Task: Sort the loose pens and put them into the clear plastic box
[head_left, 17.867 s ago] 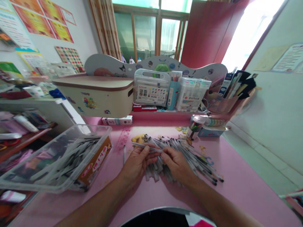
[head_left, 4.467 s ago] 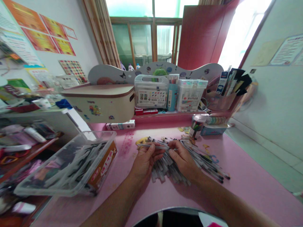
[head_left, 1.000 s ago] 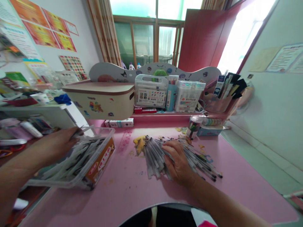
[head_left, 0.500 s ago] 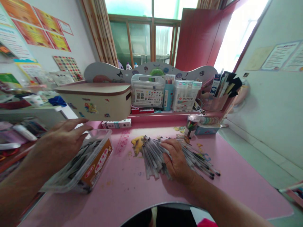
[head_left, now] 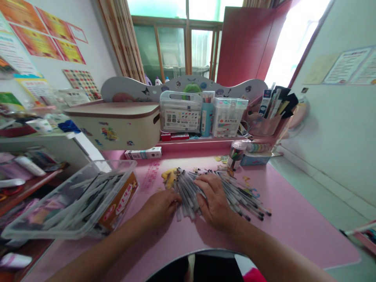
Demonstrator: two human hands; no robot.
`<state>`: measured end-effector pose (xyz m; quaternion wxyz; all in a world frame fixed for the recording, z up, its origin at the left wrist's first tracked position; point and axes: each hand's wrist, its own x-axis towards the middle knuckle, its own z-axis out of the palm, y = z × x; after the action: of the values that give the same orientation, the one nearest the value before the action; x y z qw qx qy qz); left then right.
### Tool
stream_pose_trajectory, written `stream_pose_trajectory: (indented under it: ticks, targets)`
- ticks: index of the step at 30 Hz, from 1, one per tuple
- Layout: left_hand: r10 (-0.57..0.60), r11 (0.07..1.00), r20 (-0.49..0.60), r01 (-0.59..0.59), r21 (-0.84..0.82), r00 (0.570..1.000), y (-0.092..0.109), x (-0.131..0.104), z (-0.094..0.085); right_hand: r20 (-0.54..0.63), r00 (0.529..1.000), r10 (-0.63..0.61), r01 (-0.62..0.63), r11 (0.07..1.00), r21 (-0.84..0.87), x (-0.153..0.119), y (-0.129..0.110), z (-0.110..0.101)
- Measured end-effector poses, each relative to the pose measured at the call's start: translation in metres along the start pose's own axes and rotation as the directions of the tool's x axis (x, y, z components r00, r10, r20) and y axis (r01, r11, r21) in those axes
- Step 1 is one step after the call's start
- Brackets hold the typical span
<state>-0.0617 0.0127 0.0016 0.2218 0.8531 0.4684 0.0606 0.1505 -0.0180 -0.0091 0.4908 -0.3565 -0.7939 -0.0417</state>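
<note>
Left hand (head_left: 166, 204): moved since the frame just before, from above the clear tub (head_left: 28, 232) to the left side of the pen heap (head_left: 188, 192); its fingers are bent together at the outermost pens, but whether one is gripped cannot be told.
Right hand (head_left: 216, 203): kept on the heap; it is laid palm down across the middle pens, with the fingers loosely curved and not clenched.
Pen heap: spread on the middle of the desk (head_left: 252, 243), toward the back edge; slim, translucent bodies are fanned toward the front edge, and dark ends are seen at the back and at the front right.
Clear tub: set at the left edge of the desk and partly extended past it; more pens are held inside, lying lengthwise, and a brown label (head_left: 120, 203) is seen on the side facing the heap.
Clear jar (head_left: 235, 154): stood upright near the back right corner of the desk, with pens inside, just beside a blue box (head_left: 255, 159).
White carton (head_left: 143, 153): laid flat at the back edge, below the cream bin (head_left: 123, 127).
Shelf (head_left: 202, 142): raised behind the desk; the cream bin, a handled clear case (head_left: 180, 113), a blue pencil holder (head_left: 206, 119), a marker case (head_left: 228, 117) and a pink basket (head_left: 261, 124) are held on it, from left to right.
</note>
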Motion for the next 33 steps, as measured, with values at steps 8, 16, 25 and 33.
stream_pose_trajectory:
  ticks: [8, 16, 25, 33]
  targets:
    - [-0.223, 0.952, -0.060, 0.230, 0.203, 0.973, -0.001, -0.011, 0.002, 0.012, 1.000, 0.013, -0.013, 1.000, 0.012, 0.001, 0.000, 0.001]
    - [-0.378, 0.926, -0.147, 0.377, -0.039, 0.914, -0.008, -0.005, -0.018, 0.026, 1.000, 0.010, -0.010, 1.000, 0.014, -0.002, 0.001, 0.003]
    - [-0.280, 0.331, -0.033, 0.065, -0.941, 0.959, 0.044, 0.012, -0.020, 0.113, 0.991, 0.075, -0.089, 0.988, 0.125, -0.003, 0.006, 0.007]
    - [-0.387, 0.289, -0.233, -0.123, -0.949, 0.892, 0.043, 0.018, 0.007, 0.161, 0.983, 0.091, -0.103, 0.992, 0.069, -0.005, 0.011, 0.011]
